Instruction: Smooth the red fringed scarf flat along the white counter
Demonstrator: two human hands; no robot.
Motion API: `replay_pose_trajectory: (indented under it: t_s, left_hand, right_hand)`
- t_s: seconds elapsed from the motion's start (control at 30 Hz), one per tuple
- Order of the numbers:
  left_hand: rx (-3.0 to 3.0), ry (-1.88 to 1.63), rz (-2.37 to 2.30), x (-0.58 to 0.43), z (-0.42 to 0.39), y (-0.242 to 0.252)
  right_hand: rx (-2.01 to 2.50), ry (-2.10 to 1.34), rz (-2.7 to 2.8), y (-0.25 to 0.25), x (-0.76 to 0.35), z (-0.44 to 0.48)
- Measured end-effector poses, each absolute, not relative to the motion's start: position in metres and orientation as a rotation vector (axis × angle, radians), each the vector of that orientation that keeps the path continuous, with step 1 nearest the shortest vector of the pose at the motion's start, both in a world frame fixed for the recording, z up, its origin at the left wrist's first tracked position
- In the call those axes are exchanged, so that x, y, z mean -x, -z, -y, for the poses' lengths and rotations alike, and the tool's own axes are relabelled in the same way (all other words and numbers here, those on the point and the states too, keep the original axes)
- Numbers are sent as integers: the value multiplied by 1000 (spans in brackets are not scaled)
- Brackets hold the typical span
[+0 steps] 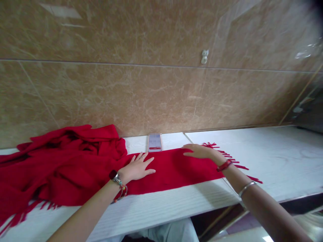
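Note:
A red fringed scarf (174, 169) lies across a white table (272, 158). One end is spread flat in a strip; the rest is bunched in a heap (65, 158) at the left. My left hand (137, 167) rests flat on the strip, fingers spread, a watch and beaded bracelets on its wrist. My right hand (200, 151) lies flat and open on the strip's far right part, near the fringe (227, 156). Its wrist wears a red bracelet, with a metal bangle on the forearm.
A phone (154, 143) lies against the brown marble wall (151, 84) just behind the scarf. A small white fitting (204, 56) is fixed to the wall. The table's front edge runs below my arms, and my lap shows beneath it.

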State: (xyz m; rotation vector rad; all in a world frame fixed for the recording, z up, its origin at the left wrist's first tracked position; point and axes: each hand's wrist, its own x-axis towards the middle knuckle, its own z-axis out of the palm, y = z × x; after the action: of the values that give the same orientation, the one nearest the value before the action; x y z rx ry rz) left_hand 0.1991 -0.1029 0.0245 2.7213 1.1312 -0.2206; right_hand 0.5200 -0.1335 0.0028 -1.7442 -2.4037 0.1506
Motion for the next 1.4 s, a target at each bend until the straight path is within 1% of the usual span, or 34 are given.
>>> replay_pose_trajectory:
  t_s: [0.13,0.23,0.33,0.43,0.7,1.0,1.13,1.2,1.33,1.4]
  left_hand:
    - [-2928,-257,-1180,-209,88,-12]
    - [-2948,-460,-1323,-204,72,3]
    - [-2925,-463,-1398,-194,61,14]
    - [-2907,-427,-1380,-188,57,18]
    - [-2872,-509,-1401,-186,54,17]
    - [-2948,-443,-1463,-182,59,16]
    - [-2891,-415,-1522,-182,55,19]
    - [-2875,-454,-1507,-182,53,17]
    - [-2841,-668,-1441,-180,53,10]
    - [-2835,-666,-1420,-180,55,9]
  right_hand:
    - [1754,29,2224,11,-512,101]
    - [1744,52,2210,33,-506,88]
    - [1709,53,2239,43,-504,88]
    - [1667,1,2240,40,-505,90]
    - [1649,-19,2166,37,-505,90]
    - [1653,-17,2150,39,-504,88]
    - [1679,-1,2105,41,-504,86]
    - [1692,14,2088,41,-505,85]
    - [1690,14,2061,37,-510,86]
    - [1662,6,2096,36,-510,88]
